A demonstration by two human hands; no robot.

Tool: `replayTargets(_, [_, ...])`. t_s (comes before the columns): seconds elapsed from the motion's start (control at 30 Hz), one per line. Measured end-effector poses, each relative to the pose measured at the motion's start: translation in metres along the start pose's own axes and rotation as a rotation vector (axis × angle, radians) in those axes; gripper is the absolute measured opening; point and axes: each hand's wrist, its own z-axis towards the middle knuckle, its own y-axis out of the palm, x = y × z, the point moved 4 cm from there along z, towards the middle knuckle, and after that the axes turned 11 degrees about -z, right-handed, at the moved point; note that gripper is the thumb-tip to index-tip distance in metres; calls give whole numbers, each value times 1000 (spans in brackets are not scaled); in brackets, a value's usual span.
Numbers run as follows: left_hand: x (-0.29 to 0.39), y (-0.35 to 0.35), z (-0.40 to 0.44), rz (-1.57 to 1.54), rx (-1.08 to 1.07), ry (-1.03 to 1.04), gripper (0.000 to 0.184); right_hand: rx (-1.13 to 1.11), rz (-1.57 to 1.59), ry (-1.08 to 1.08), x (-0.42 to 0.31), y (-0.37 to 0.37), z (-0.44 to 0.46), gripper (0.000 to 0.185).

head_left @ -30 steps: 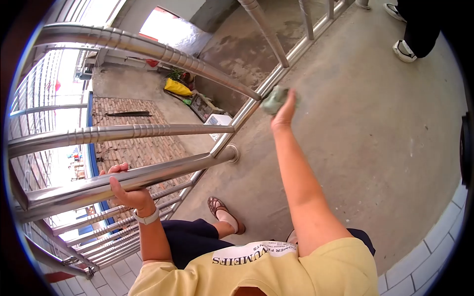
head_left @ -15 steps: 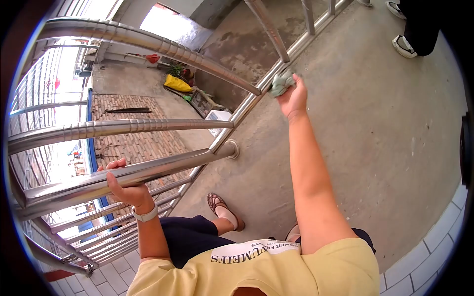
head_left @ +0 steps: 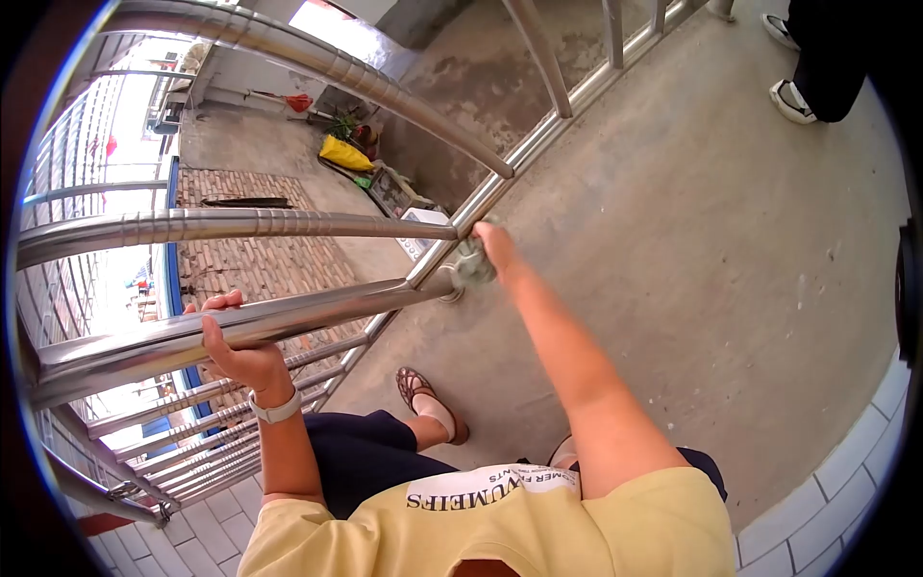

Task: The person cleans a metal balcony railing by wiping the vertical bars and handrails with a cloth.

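Note:
My left hand [head_left: 240,351] is wrapped around the thick metal post [head_left: 317,322] of a stainless steel railing, with a pale band on the wrist. Low down by the bottom rail [head_left: 481,200], my right hand [head_left: 495,248] grips a grey-green cloth [head_left: 473,264]. The cloth lies against the rail near the foot of the thick post and looks slightly blurred. Some of my right fingers are hidden behind the hand and the cloth.
Thinner balusters [head_left: 250,224] run along the railing. Beyond them, below, lie a brick surface [head_left: 260,255] and a yellow bag [head_left: 344,154]. Another person's shoes [head_left: 793,101] stand on the concrete floor [head_left: 692,288] at upper right. White tiles [head_left: 817,505] edge the lower right.
My right hand has moved the cloth down and left along the bottom rail, toward the thick post's foot. My left hand stays on the post. The view has shifted slightly.

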Motion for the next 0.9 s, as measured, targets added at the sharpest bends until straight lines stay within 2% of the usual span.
replayTargets(0.07, [0, -2, 1, -9, -13, 0, 45, 363, -507, -5, -43, -38, -14, 36])
replayTargets(0.13, [0, -1, 1, -19, -25, 0, 45, 619, -548, -125, -71, -73, -18, 46])
replayTargets(0.2, [0, 0, 0, 5, -19, 2, 45, 801, -419, -169, -82, -117, -6, 49])
replayTargets(0.27, [0, 0, 0, -9, -3, 7, 45, 836, -173, -283, -107, -142, -19, 47])
replayTargets(0.3, [0, 0, -1, -12, 12, 4, 45, 841, -170, -296, -124, -146, -28, 47])
replayTargets(0.37, [0, 1, -1, -31, 1, 11, 45, 672, 314, -560, -163, -147, -51, 40])
replayTargets(0.4, [0, 1, -1, -37, -8, 14, 45, 670, 319, -580, -182, -142, -65, 40])
replayTargets(0.47, [2, 3, -2, -43, 0, 40, 44, 465, 508, -829, -222, -121, -92, 30])
replayTargets(0.5, [2, 3, -2, -24, -3, 43, 45, 352, 530, -895, -237, -113, -96, 30])
replayTargets(0.53, [2, 2, -2, -4, -6, 44, 45, 344, 535, -913, -252, -106, -106, 30])
replayTargets(0.6, [3, 3, -2, -6, -5, 52, 47, 264, 233, -1045, -288, -80, -131, 32])
replayTargets(0.67, [3, 5, -2, -32, 0, 34, 47, 343, 24, -1337, -323, -53, -155, 31])
replayTargets(0.73, [2, 2, -1, -33, 0, 45, 46, 361, -83, -1466, -346, -31, -162, 39])
replayTargets(0.77, [3, 3, -1, -29, -4, 44, 46, 366, -84, -1471, -351, -25, -158, 39])
replayTargets(0.83, [4, 7, -2, -11, -7, 51, 44, 748, -540, -1453, -353, -16, -151, 45])
replayTargets(0.87, [3, 7, -3, -17, -11, 47, 44, 755, -544, -1453, -353, -15, -148, 45])
replayTargets(0.9, [3, 7, -2, 0, -9, 47, 44, 793, -542, -1362, -350, -16, -143, 47])
